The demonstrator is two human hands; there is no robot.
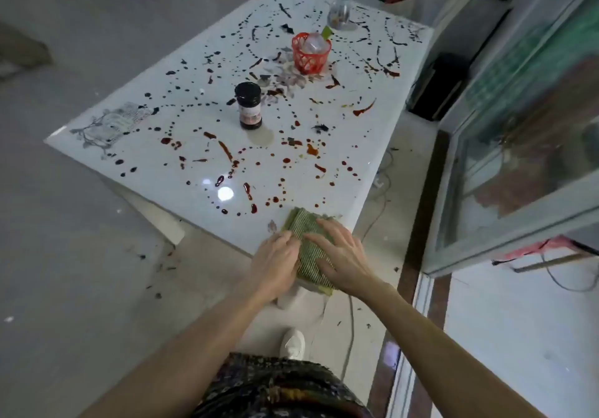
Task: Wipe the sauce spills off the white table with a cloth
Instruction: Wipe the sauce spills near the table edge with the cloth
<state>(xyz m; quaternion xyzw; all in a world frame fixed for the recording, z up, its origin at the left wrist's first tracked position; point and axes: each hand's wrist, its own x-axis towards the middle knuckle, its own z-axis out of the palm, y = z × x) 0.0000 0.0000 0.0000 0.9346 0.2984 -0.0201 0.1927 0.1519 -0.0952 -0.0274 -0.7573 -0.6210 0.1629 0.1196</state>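
A green folded cloth [306, 239] lies at the near corner of the white table [181, 197], hanging partly over the edge. My left hand [274, 263] rests on its left side with the fingertips on the fabric. My right hand [340, 255] lies flat on top of the cloth, fingers spread. Red-brown and dark sauce spills [246, 171] are scattered as drops and streaks over nearly the whole tabletop, the nearest just beyond the cloth.
A dark jar [249, 105] stands mid-table. A red mesh basket [310, 52] holding a clear cup and a glass jar [338, 12] stand farther back. A glass-fronted cabinet [518, 145] is to the right. Cables lie on the floor.
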